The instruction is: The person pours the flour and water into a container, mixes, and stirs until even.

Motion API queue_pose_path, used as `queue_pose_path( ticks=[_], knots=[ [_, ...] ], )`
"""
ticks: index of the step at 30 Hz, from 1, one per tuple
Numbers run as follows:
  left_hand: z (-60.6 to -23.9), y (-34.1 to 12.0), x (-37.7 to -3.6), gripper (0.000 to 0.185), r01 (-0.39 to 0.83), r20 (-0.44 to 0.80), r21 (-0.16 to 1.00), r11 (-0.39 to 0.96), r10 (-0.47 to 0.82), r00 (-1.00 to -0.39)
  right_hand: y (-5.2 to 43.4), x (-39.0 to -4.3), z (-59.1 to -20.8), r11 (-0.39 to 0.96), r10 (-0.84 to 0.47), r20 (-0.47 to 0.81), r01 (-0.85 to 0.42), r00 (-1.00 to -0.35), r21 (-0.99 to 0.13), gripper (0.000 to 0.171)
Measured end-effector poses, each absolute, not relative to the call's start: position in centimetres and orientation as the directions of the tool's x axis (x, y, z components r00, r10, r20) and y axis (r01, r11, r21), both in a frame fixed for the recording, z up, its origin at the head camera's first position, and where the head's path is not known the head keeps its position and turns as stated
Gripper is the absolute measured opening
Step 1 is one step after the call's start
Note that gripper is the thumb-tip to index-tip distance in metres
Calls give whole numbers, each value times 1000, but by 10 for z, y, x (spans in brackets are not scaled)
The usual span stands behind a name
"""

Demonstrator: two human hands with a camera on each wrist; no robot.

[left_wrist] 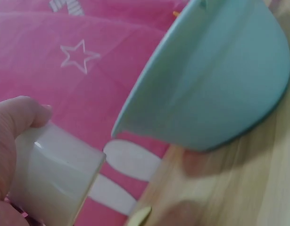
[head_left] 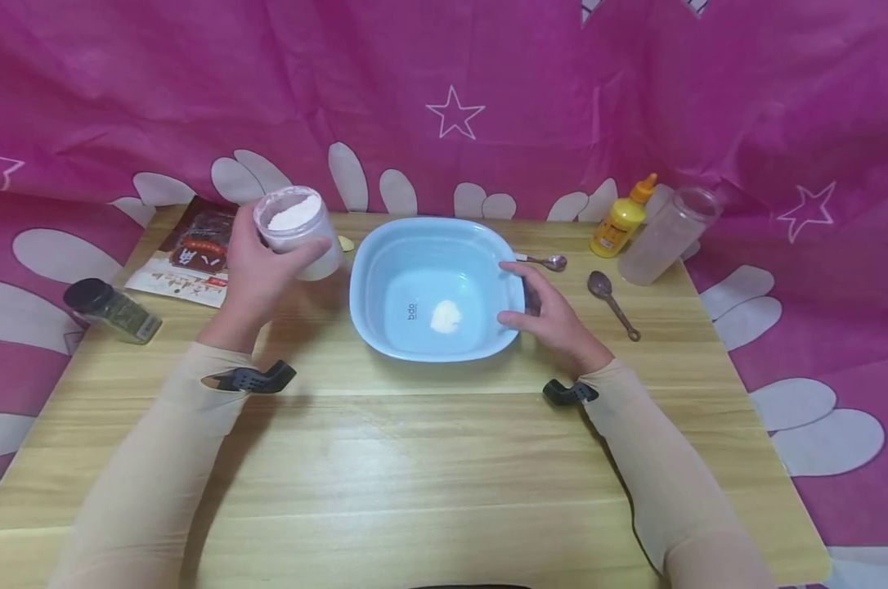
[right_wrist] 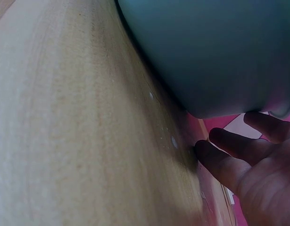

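Head view: we hold a clear plastic jar [head_left: 299, 230] in our left hand [head_left: 256, 274], fingers curled round its side, lifted just left of the blue basin [head_left: 370, 278]. The jar is open, no lid on it, tilted a bit toward us, filled with white powder up near the rim. The basin sits mid tabletop [head_left: 414, 458], pale blue, square with rounded corners, and a small heap of white powder [head_left: 446, 316] lies on its floor. Our right hand [head_left: 550, 311] rests against the basin's right rim, fingers fairly straight, thumb on the near part of the wall. Right of it lie two spoons [head_left: 612, 301], further right a yellow squeeze bottle [head_left: 623, 217] and a clear bottle [head_left: 668, 237] lying tilted. Far left: a printed packet [head_left: 186, 262] and a dark-capped spice jar [head_left: 113, 311] on its side.

Left wrist view: the jar [left_wrist: 53, 176] looks milky and translucent, thumb [left_wrist: 17, 115] wrapped over it. The basin's outer wall [left_wrist: 215, 84] is close on the right, apart from the jar.

Right wrist view: the basin's underside [right_wrist: 206, 52] is dark teal in shadow. Our fingers [right_wrist: 239, 150] are spread beside its base, fingertips down by the tabletop [right_wrist: 64, 132], gripping nothing.
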State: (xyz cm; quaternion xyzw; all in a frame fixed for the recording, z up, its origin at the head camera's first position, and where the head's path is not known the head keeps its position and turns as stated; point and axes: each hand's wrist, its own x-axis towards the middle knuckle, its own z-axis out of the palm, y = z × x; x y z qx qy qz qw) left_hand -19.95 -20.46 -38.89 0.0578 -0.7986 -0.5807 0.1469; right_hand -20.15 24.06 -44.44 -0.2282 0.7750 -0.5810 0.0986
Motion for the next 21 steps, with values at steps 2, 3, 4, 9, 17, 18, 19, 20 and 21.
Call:
queue_pose_path(
  ticks=[2,3,4,9,17,18,19,20,21],
  knots=[
    [-394,-212,-202,93,67,158,948,310,-280,-947,241,-201,-444,221,-468,115,-242,-876,-945,78],
    [-396,-215,-203,93,65,157,950,306,-287,-945,241,-201,-444,223,-467,114,-242,-877,-944,78],
    [-399,-219,-204,94,64,156,952,301,-292,-944,241,-201,-444,224,-466,113,-241,-878,-944,78],
    [-410,-233,-204,98,19,115,954,298,-309,-944,241,-201,-442,240,-459,103,-235,-882,-942,77],
    [-428,-249,-206,101,-27,85,947,320,-329,-940,240,-202,-442,229,-466,106,-236,-878,-944,78],
    [-430,-251,-206,102,-29,83,947,320,-330,-940,240,-202,-442,228,-466,105,-234,-878,-945,78],
    [-431,-253,-206,102,-34,79,945,324,-331,-940,240,-201,-443,227,-464,102,-229,-880,-947,78],
    [-432,-254,-206,103,-38,77,944,328,-332,-940,240,-201,-443,225,-462,96,-222,-881,-949,78],
    [-433,-255,-206,103,-40,75,944,329,-330,-941,240,-200,-444,224,-459,90,-213,-884,-951,78]
  ],
)
